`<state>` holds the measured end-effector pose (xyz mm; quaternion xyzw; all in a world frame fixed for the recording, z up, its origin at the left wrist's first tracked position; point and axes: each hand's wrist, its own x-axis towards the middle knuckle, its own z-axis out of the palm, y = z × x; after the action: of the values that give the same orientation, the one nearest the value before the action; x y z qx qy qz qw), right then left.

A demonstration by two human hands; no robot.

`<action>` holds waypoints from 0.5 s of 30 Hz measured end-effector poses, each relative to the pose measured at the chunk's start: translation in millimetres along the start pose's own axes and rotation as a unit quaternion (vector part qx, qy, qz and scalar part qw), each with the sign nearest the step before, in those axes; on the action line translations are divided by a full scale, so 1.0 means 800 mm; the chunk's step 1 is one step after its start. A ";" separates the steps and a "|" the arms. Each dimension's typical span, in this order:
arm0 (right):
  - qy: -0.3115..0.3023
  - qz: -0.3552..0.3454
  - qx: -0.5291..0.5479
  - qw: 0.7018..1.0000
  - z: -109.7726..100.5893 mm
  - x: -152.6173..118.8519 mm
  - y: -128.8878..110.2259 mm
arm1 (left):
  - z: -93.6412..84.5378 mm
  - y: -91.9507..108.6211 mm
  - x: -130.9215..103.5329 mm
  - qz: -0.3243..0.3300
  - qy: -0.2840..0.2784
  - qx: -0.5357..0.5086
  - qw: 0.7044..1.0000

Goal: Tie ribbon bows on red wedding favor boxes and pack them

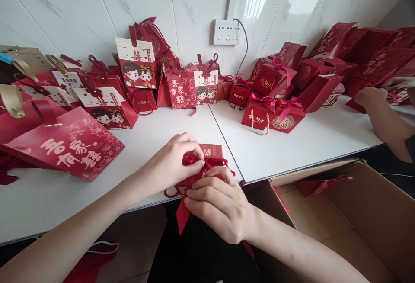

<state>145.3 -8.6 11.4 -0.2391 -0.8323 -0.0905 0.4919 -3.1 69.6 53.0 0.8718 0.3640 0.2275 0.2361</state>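
Observation:
A small red gift box point(212, 150) lies at the front edge of the white table, partly hidden under both hands. My left hand point(177, 157) pinches the red ribbon near the bow on top of the box. From the right, my right hand point(217, 203) has its fingers closed on the same red ribbon point(183, 216), whose pointed end hangs down past the table edge. A red twisted cord shows at the box's lower left and right side.
Large red gift bag point(81, 144) at left; printed boxes point(138, 66) along the tiled wall. Red boxes with bows point(272, 114) stand right of centre. Another person's hand point(371, 99) is at far right. An open cardboard carton point(366, 188) sits below the table, right.

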 end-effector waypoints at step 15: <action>-0.030 -0.015 -0.012 0.999 -0.008 -0.001 -0.005 | 0.000 0.008 0.001 -0.015 -0.007 0.017 1.000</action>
<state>148.6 -14.6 14.3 -0.2357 -0.8491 -0.1007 0.4620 0.9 66.1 56.6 0.8718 0.3791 0.2118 0.2267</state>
